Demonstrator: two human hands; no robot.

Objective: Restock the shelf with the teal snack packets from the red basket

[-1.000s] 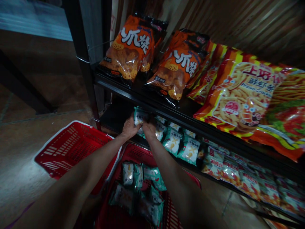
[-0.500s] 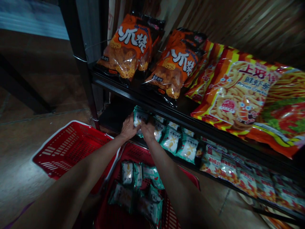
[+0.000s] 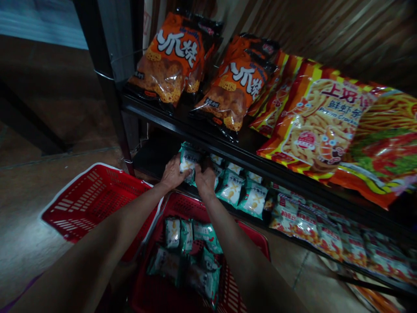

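Small teal-and-white foil snack packet (image 3: 189,160) is gripped by left hand (image 3: 172,174) and right hand (image 3: 205,180) at black metal lower shelf (image 3: 153,158). Best held upright, squared against neighbouring packet row (image 3: 243,195), uncrushed.

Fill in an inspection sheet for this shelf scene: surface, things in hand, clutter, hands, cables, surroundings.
Surface: black lower shelf, dimly lit.
Things in hand: teal packet, upright at the left end of a row of like packets on the lower shelf.
Clutter: orange snack bags and prawn cracker bags on the upper shelf; a red basket under the arms holding more teal packets; a second red basket to its left.
Hands: left hand and right hand both grip the teal packet, fingers at its sides.
Cables: nothing seen.
Surroundings: brown floor; dark wall behind the shelves.
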